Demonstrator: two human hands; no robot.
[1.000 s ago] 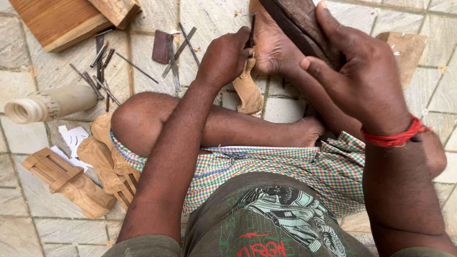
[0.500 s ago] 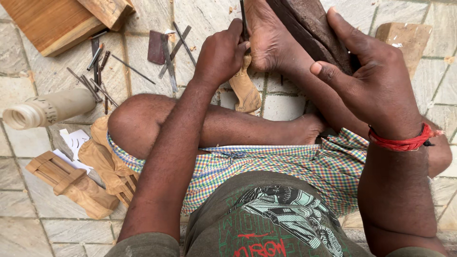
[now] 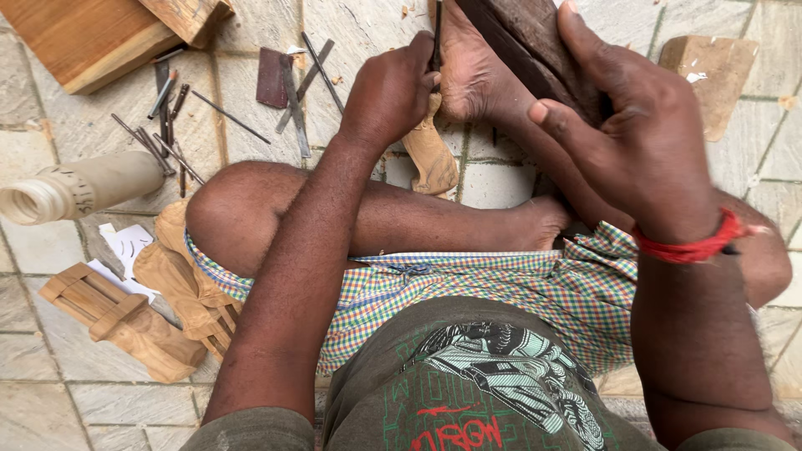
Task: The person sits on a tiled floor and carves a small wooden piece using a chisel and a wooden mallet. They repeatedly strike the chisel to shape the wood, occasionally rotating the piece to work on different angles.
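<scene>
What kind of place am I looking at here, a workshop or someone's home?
Probably an informal woodcarving spot on a tiled floor. The person sits among loose chisels, carved wooden pieces and wood blocks, the left hand holding a thin tool over a small carving.

At the upper left of your frame sit wood blocks (image 3: 92, 38), with loose chisels (image 3: 163, 134) scattered on the tiled floor (image 3: 50, 401) just below them. At the left edge lies a pale cylinder (image 3: 79, 185); at the lower left, carved pieces (image 3: 125, 321). A tan slab (image 3: 710, 71) lies at the upper right.
</scene>
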